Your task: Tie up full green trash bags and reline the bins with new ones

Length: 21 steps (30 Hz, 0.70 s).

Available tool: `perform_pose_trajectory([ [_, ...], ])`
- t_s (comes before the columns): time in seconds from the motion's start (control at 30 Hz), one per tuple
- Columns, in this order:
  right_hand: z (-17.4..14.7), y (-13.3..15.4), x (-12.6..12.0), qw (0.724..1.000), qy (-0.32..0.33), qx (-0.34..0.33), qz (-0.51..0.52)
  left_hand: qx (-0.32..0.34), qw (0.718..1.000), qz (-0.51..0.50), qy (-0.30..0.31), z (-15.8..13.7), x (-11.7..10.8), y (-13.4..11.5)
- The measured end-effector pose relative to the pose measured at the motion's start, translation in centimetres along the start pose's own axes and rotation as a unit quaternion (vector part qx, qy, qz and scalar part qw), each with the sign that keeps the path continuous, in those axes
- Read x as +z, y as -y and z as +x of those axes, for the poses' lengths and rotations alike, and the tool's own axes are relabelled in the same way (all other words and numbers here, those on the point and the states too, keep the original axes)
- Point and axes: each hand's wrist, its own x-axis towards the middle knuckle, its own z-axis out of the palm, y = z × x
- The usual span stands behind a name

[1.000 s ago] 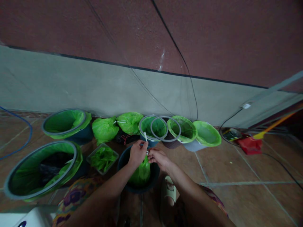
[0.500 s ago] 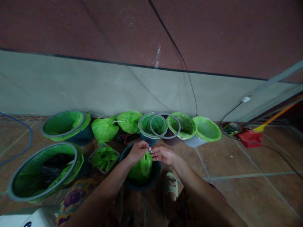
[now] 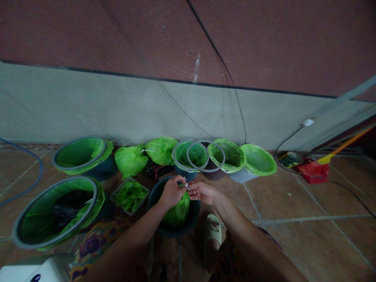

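A green plastic bag (image 3: 178, 211) stands gathered inside a dark blue bin (image 3: 155, 188) between my feet. At the bag's top, above the bin, both hands meet on its white drawstring (image 3: 186, 184). My left hand (image 3: 173, 191) pinches the drawstring between thumb and fingers. My right hand (image 3: 202, 192) holds the other side of it, palm turned partly up and fingers curled. The exact shape of the string between the fingertips is too small to make out.
Behind stand lined bins (image 3: 258, 160) and tied green bags (image 3: 131, 160) along the wall. Two larger lined bins (image 3: 95, 192) are at left, beside a tray of green bags (image 3: 131, 196). A red dustpan (image 3: 314, 172) and black cable (image 3: 276, 150) lie right.
My left hand has shifted slightly at the drawstring, and the bag's gathered top sits a little lower behind the fingers. The right hand stays nearly in place.
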Motion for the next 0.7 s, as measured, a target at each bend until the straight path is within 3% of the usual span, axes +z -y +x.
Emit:
perform_pose_trajectory([
  [0.33,0.8,-1.0,-0.1,0.999,-0.015,0.006,0.035,0.004,0.97,0.243,0.017,-1.0,-0.5,-1.4],
  [0.7,0.6,-1.3,0.3,0.998,-0.023,-0.053,-0.017,-0.006,0.958,0.283,0.031,-1.1,-0.5,-1.6],
])
